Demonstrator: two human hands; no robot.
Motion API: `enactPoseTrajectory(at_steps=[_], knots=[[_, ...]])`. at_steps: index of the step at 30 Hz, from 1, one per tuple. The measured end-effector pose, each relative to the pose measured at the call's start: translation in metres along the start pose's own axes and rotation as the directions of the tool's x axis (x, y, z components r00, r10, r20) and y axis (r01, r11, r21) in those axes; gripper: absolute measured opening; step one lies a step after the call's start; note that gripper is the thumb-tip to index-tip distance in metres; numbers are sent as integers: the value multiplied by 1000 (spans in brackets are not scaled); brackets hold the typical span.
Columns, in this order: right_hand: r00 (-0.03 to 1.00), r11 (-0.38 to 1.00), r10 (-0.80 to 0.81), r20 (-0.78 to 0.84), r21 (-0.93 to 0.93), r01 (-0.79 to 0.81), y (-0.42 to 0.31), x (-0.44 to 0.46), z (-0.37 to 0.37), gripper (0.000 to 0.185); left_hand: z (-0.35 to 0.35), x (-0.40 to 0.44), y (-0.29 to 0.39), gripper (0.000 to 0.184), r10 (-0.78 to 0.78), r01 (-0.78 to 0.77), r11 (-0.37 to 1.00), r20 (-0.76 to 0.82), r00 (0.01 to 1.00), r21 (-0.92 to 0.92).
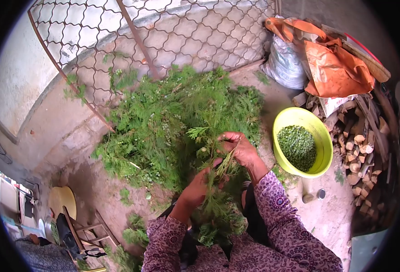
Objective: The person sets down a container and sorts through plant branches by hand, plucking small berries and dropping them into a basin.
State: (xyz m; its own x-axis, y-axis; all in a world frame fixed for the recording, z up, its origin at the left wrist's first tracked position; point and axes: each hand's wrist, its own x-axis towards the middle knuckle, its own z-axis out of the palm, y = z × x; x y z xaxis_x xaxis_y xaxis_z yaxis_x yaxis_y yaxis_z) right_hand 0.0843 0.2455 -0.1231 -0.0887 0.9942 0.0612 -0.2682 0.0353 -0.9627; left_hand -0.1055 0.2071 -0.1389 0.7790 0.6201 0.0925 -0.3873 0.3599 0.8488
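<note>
In front of my body, my left hand [197,188] is closed around the stem of a green conifer sprig [227,166] with flat, feathery leaves. My right hand [241,149] is slightly above and to the right, its fingers pinched together at the upper part of the same sprig. Whether a small green cone sits between those fingertips is too small to tell. More greenery [220,220] hangs below my hands, over my lap. Beyond them a large heap of cut conifer branches [150,122] lies on the ground, dotted with pale cones.
To the right stands a yellow-green basin [327,156] part-filled with small green cones [297,147]. Stacked firewood [361,158], a white sack [285,63] and an orange bag [338,68] are farther right. A metal lattice [186,34] leans behind the heap. At lower left are a wooden stool [89,231] and another person's sleeve [46,256].
</note>
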Motion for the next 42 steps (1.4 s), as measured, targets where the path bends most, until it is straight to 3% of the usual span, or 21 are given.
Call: enactPoseTrajectory(at_steps=[2,4,6,9,11,14,16,17,20,22,23,25,26,27,29,32,34,36,38,39,42], knots=[[998,997,50,29,56,-51,-7,-2,3,14,-1,-2,-1,78,7,-3,997,61,998,-72],[998,996,50,42,78,-53,-16,-5,8,14,2,-5,-1,72,-14,9,992,-37,999,-128],[997,993,51,56,99,-57,-17,-5,10,13,7,-6,5,68,-21,13,976,-36,999,-218],[996,994,-27,82,112,17,-8,-2,7,13,14,-6,11,61,-16,-16,935,-88,996,-354],[992,997,-71,104,14,70,-1,2,8,15,12,-7,8,58,-5,-55,914,-147,989,-401],[987,987,50,151,-157,-26,-9,-4,26,16,6,-6,4,55,-112,31,928,-196,974,-372],[977,989,90,194,-136,-64,-8,-4,33,15,11,-3,8,41,-229,172,972,-470,852,-162],[978,986,76,193,-162,-44,-5,-3,34,15,9,-7,4,30,-99,205,968,-525,846,148],[982,966,84,168,-257,-39,-6,-1,32,16,1,-8,1,21,-26,55,997,-469,883,47],[971,749,-238,37,-630,207,-7,-1,27,12,1,-9,0,22,36,33,991,-504,863,127],[970,749,-240,38,-629,210,-7,0,21,12,0,-10,0,24,100,13,979,-532,841,206],[976,989,-108,-190,-115,87,-7,5,6,7,-2,-12,-2,22,113,81,957,-613,782,280],[964,983,2,-264,175,46,-8,6,-1,5,-4,-13,-3,21,133,156,927,-687,715,342],[965,984,1,-262,174,47,-11,7,-8,5,-8,-13,-2,21,136,154,927,-687,714,343],[972,814,49,-231,573,95,-22,3,-13,5,-15,-17,-3,15,370,102,765,-563,739,636],[971,792,42,-234,600,111,-29,0,-13,6,-23,-16,-7,15,395,162,682,-546,739,713],[983,832,18,-181,548,86,-32,-9,-5,6,-24,-16,-9,15,378,186,682,-558,739,708],[995,968,72,66,235,-86,-28,-16,9,4,-21,-13,-9,16,356,212,678,-567,743,703],[997,982,71,19,-177,-66,-26,-17,32,7,-15,-11,-8,17,446,152,605,-491,749,781],[998,973,27,64,-230,-11,-11,-11,29,9,-15,-11,-9,17,441,154,603,-488,754,783],[995,962,82,57,-263,-65,-14,-11,31,14,-18,-11,-12,19,365,211,658,-551,751,723]])
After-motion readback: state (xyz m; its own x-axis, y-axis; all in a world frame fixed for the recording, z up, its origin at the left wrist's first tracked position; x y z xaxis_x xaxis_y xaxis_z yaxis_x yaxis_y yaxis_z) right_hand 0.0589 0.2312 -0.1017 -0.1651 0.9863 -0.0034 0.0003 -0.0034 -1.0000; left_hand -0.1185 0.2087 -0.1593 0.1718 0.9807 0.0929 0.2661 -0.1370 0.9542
